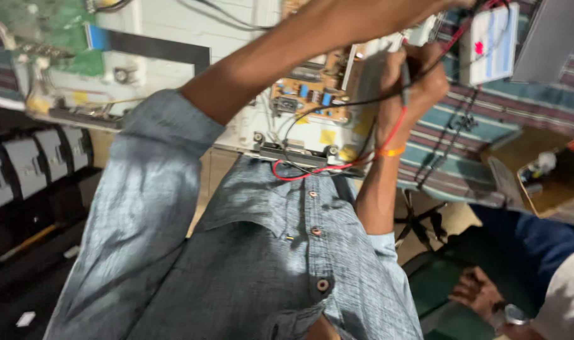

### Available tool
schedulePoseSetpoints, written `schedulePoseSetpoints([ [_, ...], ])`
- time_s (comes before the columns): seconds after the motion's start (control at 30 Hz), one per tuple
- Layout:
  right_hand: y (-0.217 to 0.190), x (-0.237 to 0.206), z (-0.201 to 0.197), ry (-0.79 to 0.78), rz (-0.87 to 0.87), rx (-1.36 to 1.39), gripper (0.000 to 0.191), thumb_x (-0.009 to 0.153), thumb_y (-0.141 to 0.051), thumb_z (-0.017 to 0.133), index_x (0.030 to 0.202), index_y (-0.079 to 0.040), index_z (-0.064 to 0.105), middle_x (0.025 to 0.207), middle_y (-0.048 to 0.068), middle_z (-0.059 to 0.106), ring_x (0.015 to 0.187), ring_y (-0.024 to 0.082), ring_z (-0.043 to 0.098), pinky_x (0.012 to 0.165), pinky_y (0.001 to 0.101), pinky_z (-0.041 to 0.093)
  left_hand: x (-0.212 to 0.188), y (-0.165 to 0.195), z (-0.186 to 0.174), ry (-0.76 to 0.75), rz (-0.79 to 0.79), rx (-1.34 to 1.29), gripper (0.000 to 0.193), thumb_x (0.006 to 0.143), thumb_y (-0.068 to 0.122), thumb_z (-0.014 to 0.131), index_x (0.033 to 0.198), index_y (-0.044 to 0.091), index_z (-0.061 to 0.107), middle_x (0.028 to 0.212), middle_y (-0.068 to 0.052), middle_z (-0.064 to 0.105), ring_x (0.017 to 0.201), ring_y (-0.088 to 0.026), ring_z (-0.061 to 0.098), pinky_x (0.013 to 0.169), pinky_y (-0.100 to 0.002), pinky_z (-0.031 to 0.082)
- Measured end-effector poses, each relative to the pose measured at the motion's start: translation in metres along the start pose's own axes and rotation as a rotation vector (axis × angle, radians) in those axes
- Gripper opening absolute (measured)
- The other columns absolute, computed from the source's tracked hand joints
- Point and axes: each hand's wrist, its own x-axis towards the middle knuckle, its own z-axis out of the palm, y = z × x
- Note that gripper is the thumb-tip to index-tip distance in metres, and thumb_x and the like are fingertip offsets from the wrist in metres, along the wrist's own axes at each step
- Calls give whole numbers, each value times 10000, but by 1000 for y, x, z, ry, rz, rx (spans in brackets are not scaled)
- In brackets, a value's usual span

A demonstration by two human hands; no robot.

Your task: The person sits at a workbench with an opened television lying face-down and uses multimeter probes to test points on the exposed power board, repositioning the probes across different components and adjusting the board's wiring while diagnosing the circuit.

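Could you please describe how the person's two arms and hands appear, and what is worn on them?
Both arms are bare below short, rolled sleeves of a blue-grey buttoned shirt. The right hand has an orange band around its wrist. The left hand is cut off at the picture's top edge; no gloves show.

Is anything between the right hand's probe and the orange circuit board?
Nothing visible. The right hand holds the probe just beside the circuit board; the black and red leads hang below, and the left forearm crosses above it.
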Motion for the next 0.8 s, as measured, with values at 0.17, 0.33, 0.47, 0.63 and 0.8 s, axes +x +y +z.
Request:
schedulePoseSetpoints([
  [0.17, -3, -5, 6, 7, 66, 22, 84, 944, 40, 651, 889, 43, 588, 731, 46, 578, 660, 107, 494, 583, 305, 370, 11, 12, 0, 136, 116, -238, 343, 1174, 359, 474, 1181, 106, 705, 919, 54, 782, 827, -6, 723, 618, -212, 561],
  [0.33, -8, -6, 5, -20, -76, -55, 122, 977, 51, 672, 927, 60, 560, 771, 91, 583, 711, 148, 498, 649, 330, 438, 13, 17, -13, 236, 250, -220, 327, 1178, 341, 442, 1275, 105, 647, 979, 40, 759, 899, -24, 748, 691, -220, 623],
  [0.47, -8, -5, 6, -26, -78, -75, 153, 982, 38, 675, 915, 68, 541, 758, 108, 595, 701, 158, 503, 651, 337, 456, 17, 19, -18, 207, 263, -33, 301, 1175, 315, 435, 1298, 109, 618, 946, 32, 714, 834, -24, 705, 669, -222, 601],
  [0.63, -12, -5, 8, -14, -36, -77, 127, 959, 30, 663, 904, 62, 553, 732, 106, 613, 674, 148, 523, 653, 331, 481, 17, 16, -12, 198, 264, 48, 276, 1172, 284, 427, 1326, 114, 581, 906, 22, 657, 753, -23, 650, 643, -224, 572],
  [0.8, -20, -8, 0, -10, -79, -53, 57, 994, 35, 637, 977, 60, 589, 805, 118, 646, 732, 172, 581, 721, 342, 531, 19, 14, -7, 182, 223, -47, 283, 1172, 279, 424, 1357, 119, 565, 871, 15, 621, 693, -20, 617, 625, -226, 560],
])
